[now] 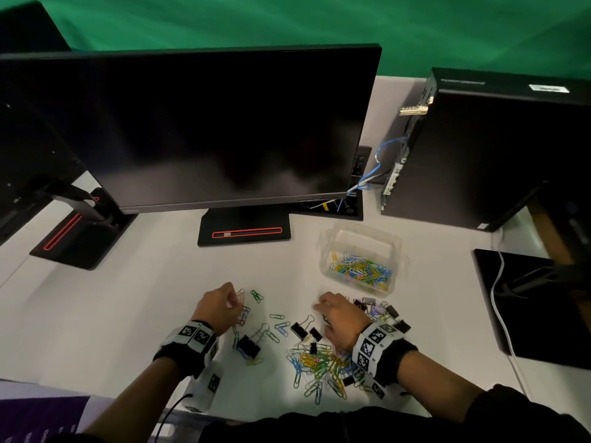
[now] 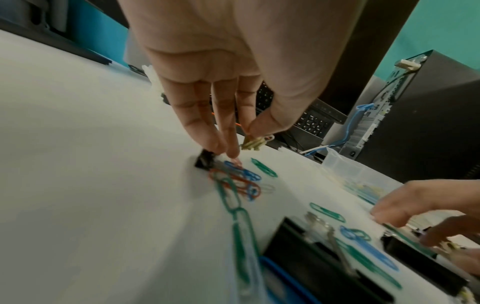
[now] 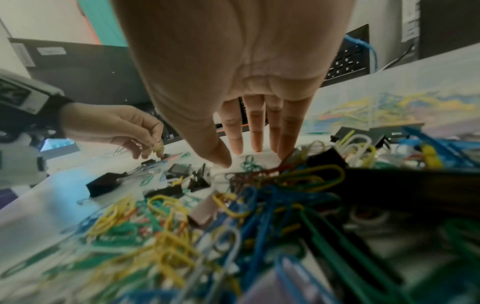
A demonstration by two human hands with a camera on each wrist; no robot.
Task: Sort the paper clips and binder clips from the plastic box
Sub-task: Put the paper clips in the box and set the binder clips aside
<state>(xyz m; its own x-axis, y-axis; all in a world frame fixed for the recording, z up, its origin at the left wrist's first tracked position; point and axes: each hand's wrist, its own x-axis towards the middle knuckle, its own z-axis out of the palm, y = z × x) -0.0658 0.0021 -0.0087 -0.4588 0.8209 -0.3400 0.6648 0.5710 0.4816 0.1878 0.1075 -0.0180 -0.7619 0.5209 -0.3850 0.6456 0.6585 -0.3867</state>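
A clear plastic box (image 1: 364, 238) with coloured paper clips in it stands right of centre on the white table. Before it lies a heap of paper clips (image 1: 319, 362) mixed with black binder clips (image 1: 300, 329); more binder clips (image 1: 383, 311) lie to the right. My left hand (image 1: 235, 302) pinches a small yellow clip (image 2: 255, 142) between thumb and forefinger, just above a little bunch of red, blue and green paper clips (image 2: 239, 181). My right hand (image 1: 319, 306) hovers flat over the heap, its fingers (image 3: 255, 139) straight and reaching down to the table, holding nothing.
A dark monitor (image 1: 208, 129) on its stand (image 1: 244, 233) fills the back. A black computer tower (image 1: 495, 148) with a blue cable (image 1: 371, 174) stands at the back right. A black mat (image 1: 537, 305) lies at the right, a large binder clip (image 1: 249, 345) near my left wrist.
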